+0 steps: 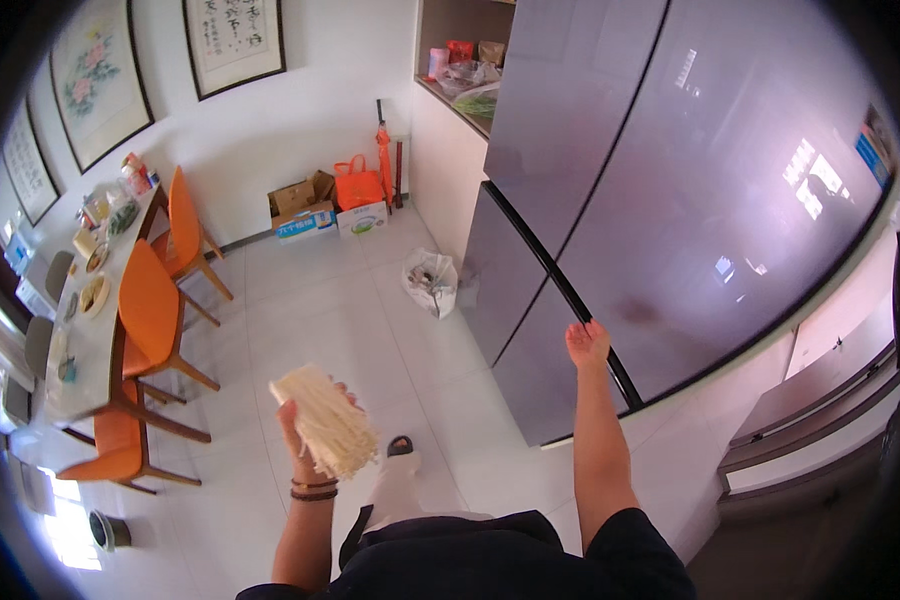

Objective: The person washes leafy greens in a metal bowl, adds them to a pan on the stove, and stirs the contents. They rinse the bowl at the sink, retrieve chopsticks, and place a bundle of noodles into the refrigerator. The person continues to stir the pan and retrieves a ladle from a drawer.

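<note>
My left hand [300, 427] holds a pale bundle of enoki mushrooms [330, 424] out in front of me, above the tiled floor. To the right stands a large grey-violet refrigerator [690, 187] with glossy doors. My right hand [588, 343] touches the black handle strip [540, 255] between its upper and lower doors, the fingertips hidden at the strip. The refrigerator doors look closed.
On the left, orange chairs [150, 311] stand along a dining table [90, 375] bearing dishes and food. A white plastic bag [431, 281] lies on the floor beside the refrigerator. Cardboard boxes [304, 221] and an orange bag [358, 187] stand by the wall.
</note>
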`<state>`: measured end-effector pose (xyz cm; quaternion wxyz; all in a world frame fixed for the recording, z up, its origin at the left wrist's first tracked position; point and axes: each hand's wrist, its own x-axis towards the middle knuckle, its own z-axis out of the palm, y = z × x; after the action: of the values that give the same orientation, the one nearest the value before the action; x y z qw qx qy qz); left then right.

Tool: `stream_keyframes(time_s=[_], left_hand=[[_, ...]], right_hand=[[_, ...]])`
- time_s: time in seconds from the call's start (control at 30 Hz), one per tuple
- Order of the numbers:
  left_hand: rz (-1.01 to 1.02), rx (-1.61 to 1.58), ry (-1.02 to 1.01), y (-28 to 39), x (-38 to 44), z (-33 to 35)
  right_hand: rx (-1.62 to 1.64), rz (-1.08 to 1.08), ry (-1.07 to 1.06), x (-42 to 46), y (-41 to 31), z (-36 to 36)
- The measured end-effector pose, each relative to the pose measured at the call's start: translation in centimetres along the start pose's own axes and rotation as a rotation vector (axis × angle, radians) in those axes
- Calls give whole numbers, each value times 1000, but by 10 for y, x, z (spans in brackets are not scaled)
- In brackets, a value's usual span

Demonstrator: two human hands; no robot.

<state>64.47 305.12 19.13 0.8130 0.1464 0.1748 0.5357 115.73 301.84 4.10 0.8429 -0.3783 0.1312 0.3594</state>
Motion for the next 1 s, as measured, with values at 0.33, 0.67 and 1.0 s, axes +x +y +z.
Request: stream_keyframes(time_s=[0.33, 0.67, 1.0], left_hand=[[-253, -79, -102, -1, 239, 29], [-337, 17, -81, 7, 352, 35], [-679, 128, -250, 4, 453, 43]], right_hand=[[419, -71, 249, 97, 18, 59], [638, -348, 316, 150, 53, 74], [535, -402, 569, 69, 102, 53]])
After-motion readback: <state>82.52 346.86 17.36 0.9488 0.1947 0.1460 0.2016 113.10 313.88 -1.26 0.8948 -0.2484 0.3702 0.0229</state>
